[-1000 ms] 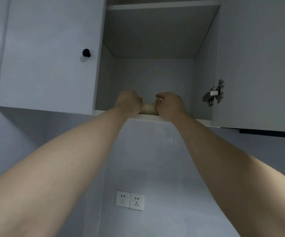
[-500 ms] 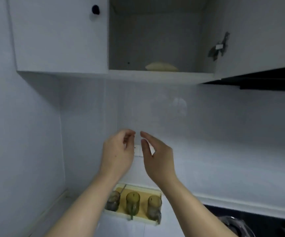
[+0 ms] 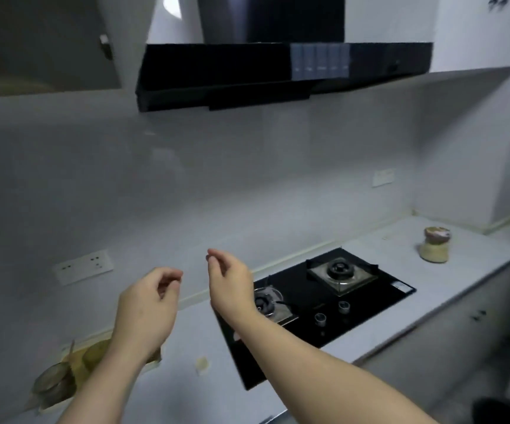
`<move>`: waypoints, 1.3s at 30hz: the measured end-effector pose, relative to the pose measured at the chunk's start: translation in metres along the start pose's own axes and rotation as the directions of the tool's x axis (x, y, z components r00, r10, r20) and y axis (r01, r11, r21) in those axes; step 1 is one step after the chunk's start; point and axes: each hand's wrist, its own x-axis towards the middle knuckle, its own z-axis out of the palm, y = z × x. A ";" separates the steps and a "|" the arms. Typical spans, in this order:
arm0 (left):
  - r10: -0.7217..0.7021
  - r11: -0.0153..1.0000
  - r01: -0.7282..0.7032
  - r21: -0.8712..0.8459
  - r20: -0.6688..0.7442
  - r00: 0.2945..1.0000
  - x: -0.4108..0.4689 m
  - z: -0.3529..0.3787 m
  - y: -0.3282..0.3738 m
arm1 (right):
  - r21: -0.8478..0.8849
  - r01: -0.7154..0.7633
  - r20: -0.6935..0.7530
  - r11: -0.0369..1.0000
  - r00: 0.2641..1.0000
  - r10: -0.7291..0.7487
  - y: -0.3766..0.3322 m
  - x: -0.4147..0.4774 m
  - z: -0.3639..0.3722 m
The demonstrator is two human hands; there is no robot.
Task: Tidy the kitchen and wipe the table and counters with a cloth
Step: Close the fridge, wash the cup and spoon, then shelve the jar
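Noted a glossy black hob [image 3: 370,296] sunk in a pale grey-white worktop [image 3: 468,270], with silver burner plates [image 3: 344,278] and silver knobs [image 3: 344,306]. Found the range hood [image 3: 217,75] black too, crossed by a strip of blue-grey panels [image 3: 319,61]. Saw a plain pale grey wall [image 3: 217,179], a white socket plate [image 3: 83,267] dotted with dark holes, and white cabinets [image 3: 477,32]. Picked out a jar [image 3: 434,246] of sandy beige under a brown top, a yellow-tan tray [image 3: 76,361] rimmed in cream, smoky grey-green glasses [image 3: 52,383], and a small cream scrap [image 3: 201,364].
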 end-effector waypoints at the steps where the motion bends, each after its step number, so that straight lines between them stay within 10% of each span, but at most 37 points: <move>1: 0.023 1.000 -0.023 -0.018 0.022 0.999 0.003 0.016 0.018 | -0.004 -0.003 -0.035 1.000 0.999 0.003 0.001 0.005 -0.025; 9: 0.159 0.969 -0.103 -0.224 0.247 0.956 -0.011 0.189 0.167 | 0.017 -0.047 -0.324 0.999 0.945 0.050 0.040 0.033 -0.260; 15: 0.097 0.907 0.090 -0.412 0.412 0.906 -0.063 0.352 0.261 | 0.030 -0.162 -0.492 0.986 0.857 0.156 0.102 0.039 -0.448; 39: -0.002 0.869 0.314 -0.381 0.633 0.775 0.054 0.799 0.388 | -0.257 -0.481 -0.337 0.838 0.857 0.389 0.324 0.253 -0.785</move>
